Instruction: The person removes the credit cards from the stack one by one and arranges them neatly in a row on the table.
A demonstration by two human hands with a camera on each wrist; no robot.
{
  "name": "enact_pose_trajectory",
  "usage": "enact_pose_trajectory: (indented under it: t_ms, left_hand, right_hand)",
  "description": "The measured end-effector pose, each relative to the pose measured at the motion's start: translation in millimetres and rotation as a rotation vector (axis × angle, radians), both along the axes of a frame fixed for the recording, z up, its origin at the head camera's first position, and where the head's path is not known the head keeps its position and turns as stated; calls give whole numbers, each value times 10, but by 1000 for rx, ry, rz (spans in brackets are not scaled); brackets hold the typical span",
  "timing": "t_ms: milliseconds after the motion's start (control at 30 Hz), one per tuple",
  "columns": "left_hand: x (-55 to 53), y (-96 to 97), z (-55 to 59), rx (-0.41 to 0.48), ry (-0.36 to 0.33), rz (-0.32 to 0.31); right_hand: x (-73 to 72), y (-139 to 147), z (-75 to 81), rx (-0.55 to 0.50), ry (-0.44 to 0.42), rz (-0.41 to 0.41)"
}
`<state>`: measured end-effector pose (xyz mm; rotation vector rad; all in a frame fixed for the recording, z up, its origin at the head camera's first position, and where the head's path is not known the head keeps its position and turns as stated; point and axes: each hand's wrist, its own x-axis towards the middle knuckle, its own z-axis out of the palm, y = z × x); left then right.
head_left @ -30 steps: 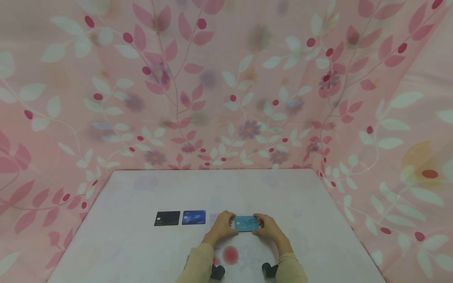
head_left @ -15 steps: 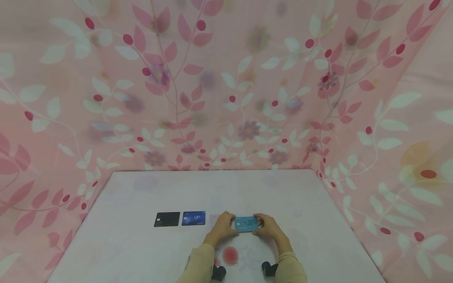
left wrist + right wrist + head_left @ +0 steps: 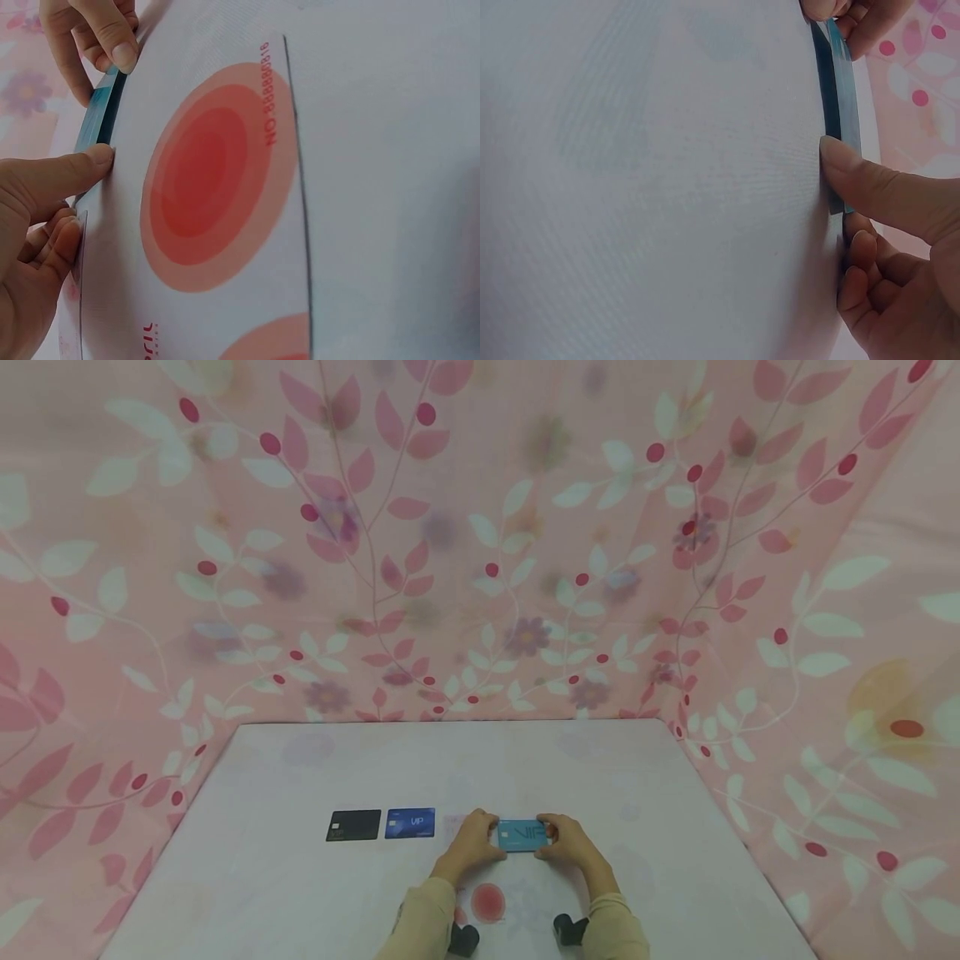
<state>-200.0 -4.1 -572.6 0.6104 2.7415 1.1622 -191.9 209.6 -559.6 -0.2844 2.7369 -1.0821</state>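
A teal bank card [image 3: 522, 835] with VIP lettering lies at the middle right of the table in the head view, between both hands. My left hand [image 3: 471, 843] pinches its left end, thumb at the near edge and fingers at the far side. At the opposite end, my right hand [image 3: 568, 842] grips it the same way. From the right wrist, the teal card [image 3: 847, 112] appears nearly edge-on, a darker teal band along its near side. The thumb [image 3: 855, 169] presses on that near edge. Curled fingers partly hide both card ends.
A black card [image 3: 354, 825] and a blue VIP card [image 3: 410, 822] lie in a row to the left. Nearer, a white card [image 3: 296, 262] with red circles lies below the hands. Dark wrist mounts [image 3: 572, 930] sit by the sleeves. Floral pink cloth [image 3: 480, 568] surrounds the white table [image 3: 300, 902].
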Motion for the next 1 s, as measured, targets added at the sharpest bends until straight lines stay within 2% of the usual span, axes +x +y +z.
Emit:
enact_pose_trajectory:
  t_ms: [400, 700, 1000]
  left_hand:
    - [2, 13, -38, -2, 10, 12]
    - [7, 10, -40, 1, 35, -1]
    - [27, 2, -27, -7, 32, -8]
  right_hand:
    - [20, 22, -10, -6, 48, 24]
    - [42, 18, -18, -11, 63, 20]
    - [62, 5, -57, -19, 71, 7]
